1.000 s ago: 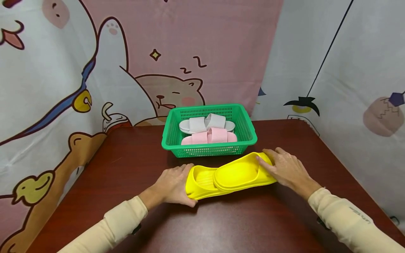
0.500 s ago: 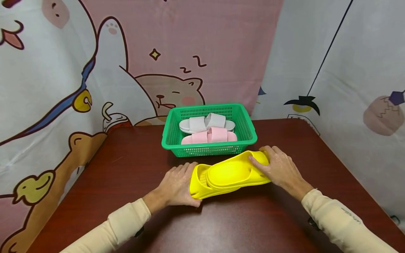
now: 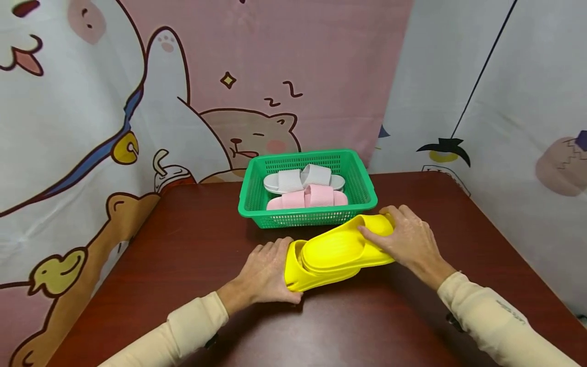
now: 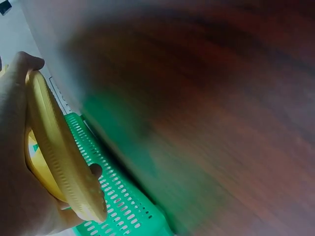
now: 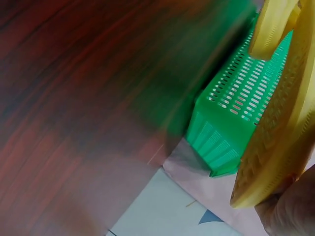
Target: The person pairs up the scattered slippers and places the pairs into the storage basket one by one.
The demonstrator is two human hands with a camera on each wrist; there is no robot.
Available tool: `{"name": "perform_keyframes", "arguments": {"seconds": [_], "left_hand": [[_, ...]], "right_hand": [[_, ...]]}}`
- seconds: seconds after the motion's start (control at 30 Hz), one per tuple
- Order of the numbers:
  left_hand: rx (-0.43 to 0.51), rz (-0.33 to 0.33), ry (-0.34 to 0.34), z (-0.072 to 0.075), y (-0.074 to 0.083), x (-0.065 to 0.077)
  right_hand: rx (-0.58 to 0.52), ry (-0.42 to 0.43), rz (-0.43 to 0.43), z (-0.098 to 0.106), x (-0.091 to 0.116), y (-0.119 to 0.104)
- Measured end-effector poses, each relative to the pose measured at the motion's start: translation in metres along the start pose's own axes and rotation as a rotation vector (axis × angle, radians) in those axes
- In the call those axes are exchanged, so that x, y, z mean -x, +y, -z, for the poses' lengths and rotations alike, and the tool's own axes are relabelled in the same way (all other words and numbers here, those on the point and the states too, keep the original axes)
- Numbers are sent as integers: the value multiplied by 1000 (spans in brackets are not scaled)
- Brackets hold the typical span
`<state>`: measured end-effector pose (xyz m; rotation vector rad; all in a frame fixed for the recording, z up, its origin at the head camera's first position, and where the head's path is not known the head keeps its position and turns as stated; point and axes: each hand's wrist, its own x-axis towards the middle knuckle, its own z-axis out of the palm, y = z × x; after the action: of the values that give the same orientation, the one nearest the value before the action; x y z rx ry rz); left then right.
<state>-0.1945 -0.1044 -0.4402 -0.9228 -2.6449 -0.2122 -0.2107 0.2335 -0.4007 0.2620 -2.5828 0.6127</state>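
Note:
Two yellow slippers overlap above the table in the head view, in front of the basket. My left hand (image 3: 266, 272) grips the left yellow slipper (image 3: 297, 272) by its left end, thumb below and fingers over the top. The right yellow slipper (image 3: 335, 250) lies over it, its heel end reaching into the left one's opening. Round its toe end my right hand (image 3: 412, 242) holds on, thumb on the near side. In the left wrist view a ridged sole edge (image 4: 59, 142) shows beside the palm; the right wrist view shows a patterned sole (image 5: 280, 132).
Behind the slippers stands a green perforated basket (image 3: 307, 219). Inside it are white slippers (image 3: 290, 180) and pink slippers (image 3: 293, 200). The dark red-brown table (image 3: 192, 229) meets printed cloth walls (image 3: 344, 76) at the back and sides.
My hands have drawn closer, and the two yellow slippers overlap more, so less of the left one's insole shows. Head view has shifted slightly. Basket and its slippers stay put.

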Motion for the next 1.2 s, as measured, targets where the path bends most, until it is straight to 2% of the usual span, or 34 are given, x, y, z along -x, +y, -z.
{"name": "perform_keyframes", "arguments": {"seconds": [0.23,0.53,0.73,0.97,1.2], "left_hand": [[3,1,3,-2,4,-1],[-8,17,7,-2,7,-7],[-5,16,1,0,13,-10],[54,3,39,4,20,-17],[67,8,42,6,22,-20]], "right_hand": [[76,87,54,3,-1,-7],[140,118,94,5,-3,-17],[111,124,117,1,-1,-27],[18,137,93,-9,4,-37],[-64,189,103,-22,6,-44]]}}
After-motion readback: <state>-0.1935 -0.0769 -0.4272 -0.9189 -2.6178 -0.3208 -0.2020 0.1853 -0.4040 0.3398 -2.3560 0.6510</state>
